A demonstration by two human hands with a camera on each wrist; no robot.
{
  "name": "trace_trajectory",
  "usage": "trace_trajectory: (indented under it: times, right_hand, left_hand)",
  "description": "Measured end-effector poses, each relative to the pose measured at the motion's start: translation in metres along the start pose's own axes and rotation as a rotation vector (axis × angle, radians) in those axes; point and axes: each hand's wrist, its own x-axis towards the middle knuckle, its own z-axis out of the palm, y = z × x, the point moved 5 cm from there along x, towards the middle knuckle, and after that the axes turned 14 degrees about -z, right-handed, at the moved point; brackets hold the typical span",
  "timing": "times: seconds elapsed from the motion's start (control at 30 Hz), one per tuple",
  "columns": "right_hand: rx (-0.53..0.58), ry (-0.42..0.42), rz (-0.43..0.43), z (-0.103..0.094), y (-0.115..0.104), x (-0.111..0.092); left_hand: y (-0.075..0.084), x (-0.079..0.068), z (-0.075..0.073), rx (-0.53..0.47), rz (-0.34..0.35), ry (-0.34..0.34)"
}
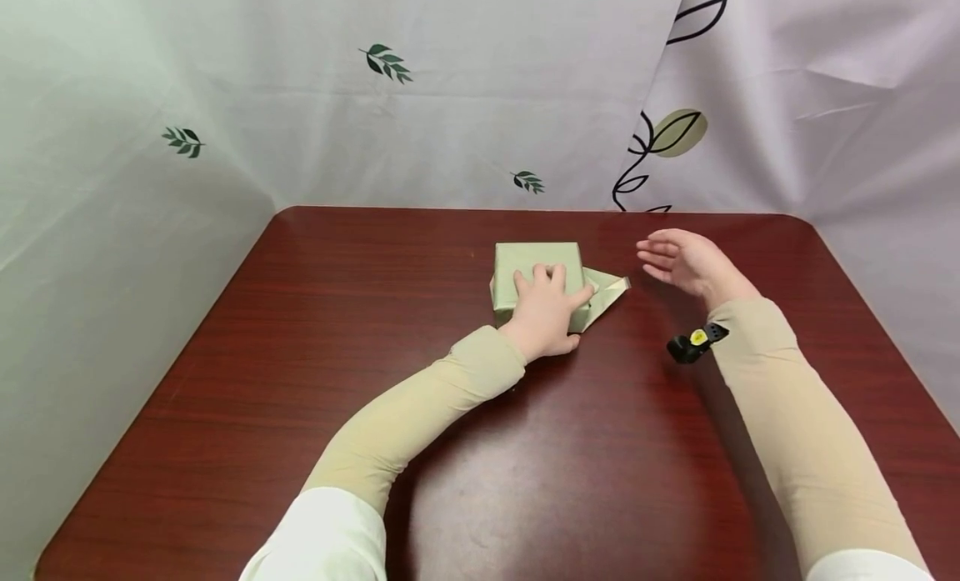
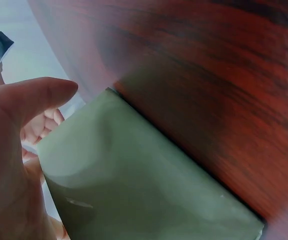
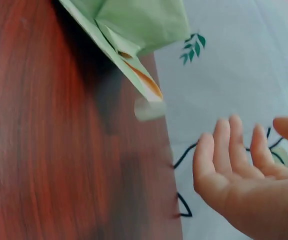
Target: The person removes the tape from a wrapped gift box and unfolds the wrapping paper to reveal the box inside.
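Note:
A small box wrapped in pale green paper (image 1: 536,254) sits toward the back of the table. My left hand (image 1: 542,310) rests on it with fingers spread over the top and its right edge; in the left wrist view the thumb (image 2: 49,95) stands off the paper. From the box's right end sticks out a pointed paper flap (image 1: 603,293), folded to a triangle. A short piece of translucent tape (image 3: 149,110) hangs at its tip. Right of the flap, my right hand (image 1: 690,260) is raised and holds nothing, its fingers loosely extended.
The dark red wooden table (image 1: 337,314) has rounded back corners. White cloth with leaf prints (image 1: 450,131) hangs behind it and along both sides. A black strap device with a yellow spot (image 1: 697,339) is worn on the right wrist.

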Motion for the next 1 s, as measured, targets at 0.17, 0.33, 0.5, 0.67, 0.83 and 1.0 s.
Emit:
trace_trajectory:
  times: [0.17, 0.33, 0.5, 0.67, 0.83, 1.0]
  right_hand:
    - [-0.207, -0.152, 0.037, 0.021, 0.011, 0.006]
    - [-0.355, -0.23, 0.072, 0.037, 0.022, 0.013]
    - [-0.404, -0.243, 0.094, 0.047, 0.029, 0.016]
    - [-0.394, -0.233, 0.088, 0.047, 0.032, 0.017]
    - [-0.375, -0.238, 0.065, 0.048, 0.035, 0.017]
    - [-0.413, -0.235, 0.02, 0.055, 0.038, 0.016]
  left_hand:
    - [0.001, -0.001, 0.001, -0.02, -0.01, -0.02]
    - [0.001, 0.0, 0.0, -0.01, -0.016, -0.015]
    - [0.001, -0.001, 0.001, -0.007, -0.016, -0.024]
    - [-0.002, -0.001, -0.002, -0.058, 0.023, -0.068]
    - [-0.017, -0.003, -0.009, -0.232, 0.127, -0.137]
    - [-0.049, 0.002, -0.017, -0.535, 0.132, -0.131]
